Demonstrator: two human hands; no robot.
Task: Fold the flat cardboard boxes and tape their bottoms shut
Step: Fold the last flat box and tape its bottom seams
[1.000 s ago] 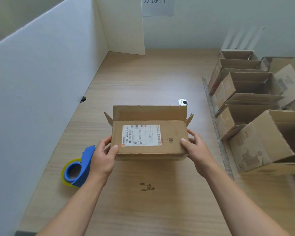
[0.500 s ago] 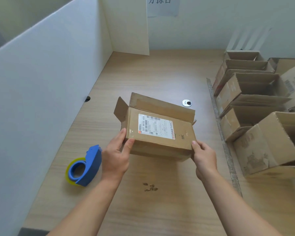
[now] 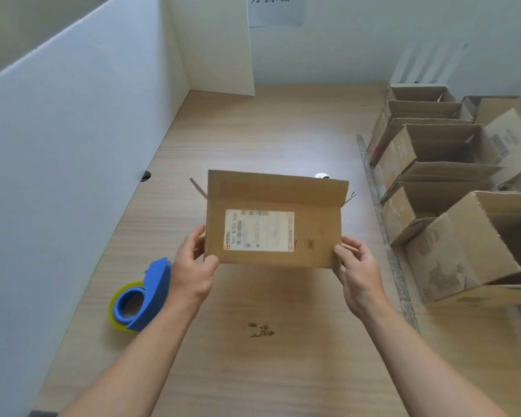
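Cardboard box (image 3: 313,236): in the head view it is held over the worktop (image 3: 268,371) at frame centre. Its labelled face is toward the camera, with the white label (image 3: 259,230) on the left half. One long flap stands up along the 12 o'clock edge. The left hand (image 3: 193,266) holds the lower corner at 8 o'clock, its grip closed on the box with the thumb on the front face. The right hand (image 3: 358,275) holds the lower corner at 4 o'clock with the same grip. A blue tape dispenser (image 3: 145,293) lies on the worktop at 8 o'clock from the box, beside the left wrist. Open assembled boxes (image 3: 463,245) stand at 3 o'clock.
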